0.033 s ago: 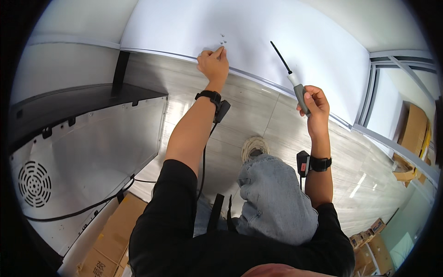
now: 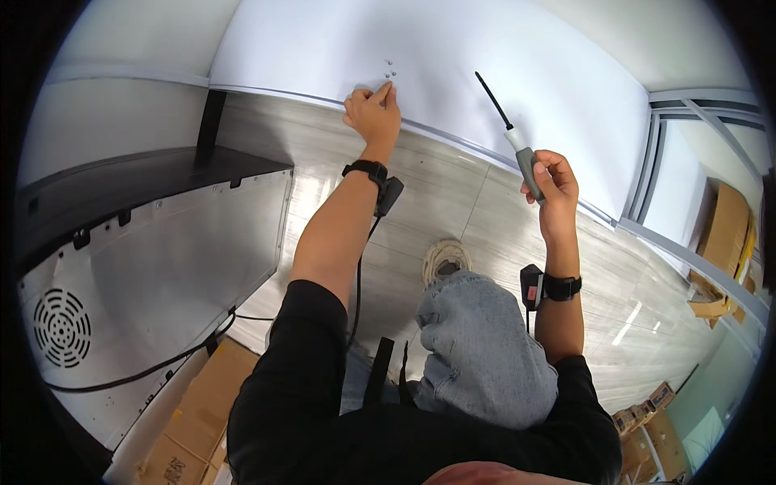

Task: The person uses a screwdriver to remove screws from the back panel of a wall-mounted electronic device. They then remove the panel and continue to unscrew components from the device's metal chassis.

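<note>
My right hand (image 2: pixel 551 179) is wrapped round the grey handle of a screwdriver (image 2: pixel 524 153). Its thin black shaft points up and to the left, over the white tabletop (image 2: pixel 307 48). Past the table's near edge reaches my left hand (image 2: pixel 374 115), with thumb and index finger brought together and the other fingers curled. Whatever may be between those fingertips is too small to make out. Just beyond them, several small screws (image 2: pixel 390 73) lie grouped on the white surface.
A metal cabinet (image 2: pixel 174 259) with a round vent and a black cable stands at my left. Cardboard boxes (image 2: pixel 198 404) are below it. At the right are a metal frame (image 2: pixel 695 259) and more cardboard (image 2: pixel 723 230). My shoe (image 2: pixel 446 260) rests on the tiled floor (image 2: pixel 436 178).
</note>
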`<state>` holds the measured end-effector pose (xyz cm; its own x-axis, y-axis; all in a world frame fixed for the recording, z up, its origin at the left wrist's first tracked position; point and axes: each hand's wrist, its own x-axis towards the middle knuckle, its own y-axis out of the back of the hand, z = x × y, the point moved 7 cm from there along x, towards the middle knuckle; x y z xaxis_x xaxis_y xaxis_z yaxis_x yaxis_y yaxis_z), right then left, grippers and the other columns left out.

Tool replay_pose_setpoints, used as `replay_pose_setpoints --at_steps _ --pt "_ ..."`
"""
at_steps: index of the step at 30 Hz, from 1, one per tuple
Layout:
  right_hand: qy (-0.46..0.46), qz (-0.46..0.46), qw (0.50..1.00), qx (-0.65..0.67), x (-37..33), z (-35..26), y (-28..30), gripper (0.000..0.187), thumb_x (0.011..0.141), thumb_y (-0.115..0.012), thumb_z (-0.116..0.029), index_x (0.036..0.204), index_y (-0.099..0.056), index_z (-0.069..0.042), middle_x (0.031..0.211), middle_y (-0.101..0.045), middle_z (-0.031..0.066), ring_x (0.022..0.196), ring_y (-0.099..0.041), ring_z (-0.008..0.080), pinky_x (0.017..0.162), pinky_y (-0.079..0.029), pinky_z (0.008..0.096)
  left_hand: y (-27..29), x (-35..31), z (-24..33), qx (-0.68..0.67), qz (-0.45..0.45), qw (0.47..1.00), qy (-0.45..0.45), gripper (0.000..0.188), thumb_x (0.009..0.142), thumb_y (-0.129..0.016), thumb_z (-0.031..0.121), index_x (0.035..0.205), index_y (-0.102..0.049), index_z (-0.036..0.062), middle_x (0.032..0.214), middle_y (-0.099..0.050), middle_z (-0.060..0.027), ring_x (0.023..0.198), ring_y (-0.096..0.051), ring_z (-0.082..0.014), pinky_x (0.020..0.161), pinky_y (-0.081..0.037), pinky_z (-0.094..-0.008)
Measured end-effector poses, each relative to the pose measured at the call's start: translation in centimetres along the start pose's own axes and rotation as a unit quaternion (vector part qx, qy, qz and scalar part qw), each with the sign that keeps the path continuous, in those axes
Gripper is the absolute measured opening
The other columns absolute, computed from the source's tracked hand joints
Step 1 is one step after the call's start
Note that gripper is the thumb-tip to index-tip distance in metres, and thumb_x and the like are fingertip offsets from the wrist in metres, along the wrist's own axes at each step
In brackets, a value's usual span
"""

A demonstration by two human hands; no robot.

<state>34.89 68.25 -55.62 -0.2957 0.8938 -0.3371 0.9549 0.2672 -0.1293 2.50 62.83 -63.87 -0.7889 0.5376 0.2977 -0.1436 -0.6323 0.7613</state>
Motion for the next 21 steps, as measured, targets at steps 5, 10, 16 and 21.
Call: replay_pose_setpoints --at_steps 5,10,16,21 --pt "0.005 0.005 1.000 0.001 1.4 0.1 0.5 0.022 0.086 -0.064 -0.016 0.103 -0.058 -0.004 0.090 -0.059 0.0036 0.060 -0.055 0.0110 0.050 -0.040 0.0225 -0.7 0.1 -0.3 -0.006 0.016 1.000 0.000 0.015 0.076 -0.072 0.028 0.091 -0.074 0.0259 0.084 -0.048 0.0033 0.092 -0.042 -0.0193 0.084 -0.024 -0.0391" --pt "0.015 -0.003 1.000 -0.002 1.6 -0.1 -0.8 0.023 0.085 -0.066 -0.017 0.102 -0.059 -0.004 0.089 -0.059 0.0028 0.060 -0.055 0.0106 0.051 -0.039 0.0222 0.4 0.0 -0.5 -0.065 0.001 0.997 -0.047 0.021 0.076 -0.072 0.021 0.097 -0.073 0.0191 0.083 -0.053 0.0011 0.087 -0.046 -0.0207 0.080 -0.034 -0.0367" --pt "0.027 -0.050 0.998 -0.035 -0.6 -2.1 -5.5 0.023 0.082 -0.069 -0.016 0.101 -0.061 -0.006 0.087 -0.058 -0.0002 0.061 -0.054 0.0091 0.051 -0.038 0.0211 6.8 -2.2 -4.5 -0.250 -0.081 0.965 0.016 0.021 0.080 -0.067 0.011 0.100 -0.069 0.0101 0.084 -0.060 -0.0029 0.077 -0.055 -0.0159 0.071 -0.044 -0.0290" --pt "0.087 -0.194 0.975 -0.061 -6.6 -9.5 -12.8 0.021 0.081 -0.059 -0.009 0.101 -0.059 -0.002 0.089 -0.058 0.0019 0.055 -0.050 0.0079 0.049 -0.037 0.0199 19.8 -6.4 -4.8 -0.374 -0.188 0.905 0.077 0.021 0.089 -0.059 0.009 0.110 -0.064 0.0060 0.091 -0.062 -0.0010 0.077 -0.057 -0.0092 0.071 -0.047 -0.0235"
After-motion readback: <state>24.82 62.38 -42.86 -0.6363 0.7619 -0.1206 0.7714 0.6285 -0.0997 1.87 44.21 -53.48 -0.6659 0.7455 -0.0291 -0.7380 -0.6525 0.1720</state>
